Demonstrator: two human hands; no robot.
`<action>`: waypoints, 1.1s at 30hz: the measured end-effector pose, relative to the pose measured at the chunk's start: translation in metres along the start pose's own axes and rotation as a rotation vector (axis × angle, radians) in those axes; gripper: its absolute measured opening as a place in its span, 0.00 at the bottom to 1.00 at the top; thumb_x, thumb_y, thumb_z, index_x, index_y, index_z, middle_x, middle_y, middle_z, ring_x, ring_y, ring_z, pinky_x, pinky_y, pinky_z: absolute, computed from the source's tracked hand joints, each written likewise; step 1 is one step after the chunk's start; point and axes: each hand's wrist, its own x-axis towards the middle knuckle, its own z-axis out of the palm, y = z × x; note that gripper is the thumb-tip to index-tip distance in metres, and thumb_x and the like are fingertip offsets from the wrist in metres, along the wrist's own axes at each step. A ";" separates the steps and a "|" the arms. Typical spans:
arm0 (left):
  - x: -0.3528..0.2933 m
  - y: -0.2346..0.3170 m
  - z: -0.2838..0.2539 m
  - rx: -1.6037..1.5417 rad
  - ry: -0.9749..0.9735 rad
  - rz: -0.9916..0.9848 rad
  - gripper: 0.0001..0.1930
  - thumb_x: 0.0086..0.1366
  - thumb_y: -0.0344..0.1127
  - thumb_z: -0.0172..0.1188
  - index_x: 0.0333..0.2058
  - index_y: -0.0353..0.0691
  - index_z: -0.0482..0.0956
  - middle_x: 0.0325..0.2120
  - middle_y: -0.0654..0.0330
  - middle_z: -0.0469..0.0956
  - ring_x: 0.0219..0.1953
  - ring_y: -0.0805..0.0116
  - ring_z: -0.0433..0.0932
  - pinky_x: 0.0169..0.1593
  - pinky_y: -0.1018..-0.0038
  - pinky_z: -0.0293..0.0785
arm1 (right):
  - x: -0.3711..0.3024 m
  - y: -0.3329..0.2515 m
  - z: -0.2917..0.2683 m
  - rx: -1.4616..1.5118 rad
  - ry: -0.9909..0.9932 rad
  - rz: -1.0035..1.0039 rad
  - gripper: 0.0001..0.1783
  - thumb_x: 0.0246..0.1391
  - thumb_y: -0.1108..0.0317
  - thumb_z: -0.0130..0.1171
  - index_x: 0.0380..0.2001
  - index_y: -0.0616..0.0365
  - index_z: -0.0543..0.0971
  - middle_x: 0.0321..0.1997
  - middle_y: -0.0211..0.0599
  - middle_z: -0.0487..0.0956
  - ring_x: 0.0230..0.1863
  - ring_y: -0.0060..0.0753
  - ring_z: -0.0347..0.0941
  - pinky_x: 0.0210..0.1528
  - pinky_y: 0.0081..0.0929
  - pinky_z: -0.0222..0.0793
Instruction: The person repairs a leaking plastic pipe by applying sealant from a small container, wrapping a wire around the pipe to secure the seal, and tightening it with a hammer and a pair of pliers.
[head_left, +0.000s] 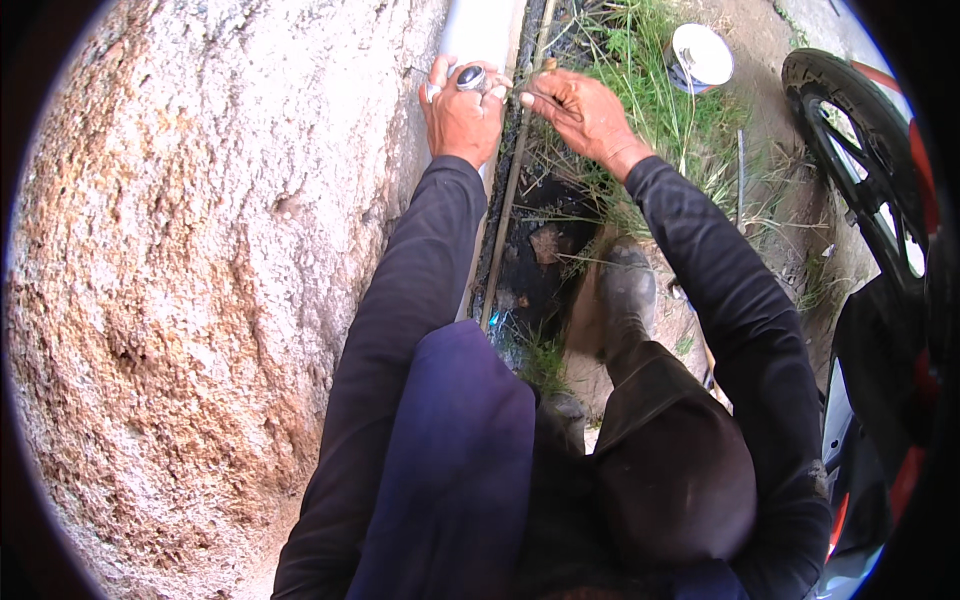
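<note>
My left hand (463, 118), wearing a ring with a dark stone (470, 77), is closed over the edge of a white pipe (482, 30) lying along the rock. What its fingers grip is hidden. Beside it, to the right, my right hand (582, 112) pinches a thin, dark, wire-like strand close to the left fingertips. The two hands are almost touching. A narrow brown pipe (512, 165) runs lengthwise beneath the gap between them.
A large rough rock face (200, 250) fills the left side. Dark wet ground (540, 235) and grass (650, 130) lie right of the pipes. Farther right are a white bucket (702, 55) and a motorcycle wheel (860, 150). My boot (630, 285) stands on the soil.
</note>
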 end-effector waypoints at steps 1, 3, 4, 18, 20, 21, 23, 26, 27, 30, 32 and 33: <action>0.002 0.004 -0.001 -0.006 0.017 0.012 0.09 0.58 0.34 0.61 0.36 0.53 0.86 0.44 0.71 0.82 0.62 0.62 0.64 0.64 0.55 0.52 | 0.001 0.002 -0.003 0.115 -0.151 0.193 0.16 0.63 0.52 0.59 0.31 0.53 0.78 0.28 0.36 0.76 0.31 0.47 0.73 0.36 0.39 0.71; 0.005 0.015 0.002 -0.089 -0.032 -0.016 0.09 0.58 0.35 0.61 0.36 0.55 0.86 0.43 0.71 0.82 0.62 0.62 0.64 0.64 0.54 0.53 | -0.006 0.015 0.006 0.596 -0.040 0.288 0.16 0.66 0.55 0.57 0.32 0.56 0.80 0.22 0.27 0.69 0.27 0.28 0.65 0.35 0.31 0.66; 0.006 0.015 0.002 -0.084 -0.058 -0.026 0.09 0.59 0.36 0.61 0.37 0.56 0.86 0.42 0.71 0.83 0.62 0.60 0.64 0.64 0.53 0.53 | -0.007 0.015 0.007 0.692 -0.069 0.336 0.15 0.66 0.56 0.56 0.34 0.56 0.81 0.23 0.24 0.70 0.27 0.25 0.65 0.34 0.29 0.65; 0.006 0.027 -0.007 -0.157 -0.054 -0.152 0.04 0.61 0.35 0.61 0.32 0.50 0.85 0.50 0.68 0.78 0.68 0.57 0.59 0.68 0.51 0.49 | 0.043 0.044 -0.043 0.408 -0.619 0.125 0.09 0.61 0.63 0.60 0.41 0.52 0.84 0.31 0.29 0.82 0.31 0.27 0.75 0.37 0.28 0.70; 0.002 0.026 -0.004 -0.205 0.019 -0.226 0.03 0.60 0.34 0.62 0.31 0.49 0.84 0.50 0.68 0.78 0.68 0.57 0.59 0.69 0.51 0.49 | 0.046 0.024 -0.033 -0.006 -0.598 0.088 0.10 0.55 0.62 0.62 0.38 0.53 0.83 0.33 0.39 0.84 0.36 0.43 0.80 0.40 0.36 0.74; 0.001 0.017 -0.008 -0.110 -0.025 -0.131 0.03 0.59 0.33 0.63 0.32 0.49 0.84 0.50 0.68 0.78 0.68 0.56 0.59 0.68 0.51 0.50 | 0.049 0.005 -0.032 -0.003 -0.602 0.079 0.10 0.55 0.62 0.62 0.38 0.53 0.83 0.33 0.39 0.84 0.36 0.43 0.80 0.40 0.36 0.74; 0.000 0.013 -0.011 -0.017 -0.073 -0.038 0.04 0.59 0.32 0.63 0.32 0.48 0.84 0.50 0.68 0.78 0.68 0.56 0.59 0.67 0.50 0.51 | 0.051 -0.029 -0.038 -0.225 -0.544 0.153 0.12 0.54 0.60 0.62 0.37 0.55 0.82 0.34 0.44 0.84 0.38 0.51 0.81 0.40 0.42 0.76; -0.001 0.018 -0.009 -0.037 -0.132 -0.081 0.05 0.59 0.32 0.63 0.34 0.46 0.84 0.49 0.67 0.79 0.68 0.55 0.60 0.68 0.48 0.51 | 0.040 -0.036 -0.021 -0.268 -0.406 0.252 0.13 0.53 0.64 0.59 0.40 0.60 0.79 0.34 0.54 0.83 0.39 0.56 0.82 0.41 0.48 0.78; 0.003 0.018 -0.006 -0.059 -0.132 -0.082 0.05 0.59 0.32 0.63 0.34 0.46 0.84 0.48 0.67 0.80 0.68 0.55 0.60 0.68 0.46 0.51 | 0.037 -0.036 -0.014 -0.298 -0.293 0.307 0.14 0.53 0.66 0.58 0.42 0.60 0.78 0.35 0.56 0.83 0.41 0.57 0.82 0.43 0.49 0.77; 0.004 0.009 -0.005 -0.142 -0.029 -0.056 0.06 0.58 0.31 0.63 0.34 0.48 0.85 0.44 0.66 0.82 0.67 0.54 0.62 0.69 0.44 0.48 | 0.032 -0.036 -0.008 -0.210 -0.121 0.294 0.10 0.54 0.69 0.56 0.38 0.61 0.75 0.30 0.57 0.82 0.37 0.61 0.81 0.40 0.51 0.77; 0.007 0.010 -0.008 -0.153 -0.020 -0.026 0.06 0.58 0.32 0.64 0.34 0.48 0.86 0.42 0.67 0.83 0.66 0.55 0.63 0.67 0.45 0.50 | 0.024 -0.017 -0.006 0.122 -0.085 0.307 0.14 0.53 0.63 0.63 0.36 0.62 0.76 0.29 0.56 0.81 0.34 0.58 0.80 0.42 0.46 0.75; 0.010 0.021 -0.008 -0.137 -0.035 -0.043 0.06 0.58 0.32 0.63 0.34 0.48 0.86 0.42 0.67 0.83 0.65 0.56 0.63 0.66 0.45 0.51 | 0.016 -0.007 -0.006 0.276 -0.095 0.432 0.19 0.53 0.60 0.65 0.41 0.64 0.78 0.30 0.52 0.81 0.32 0.47 0.80 0.41 0.39 0.75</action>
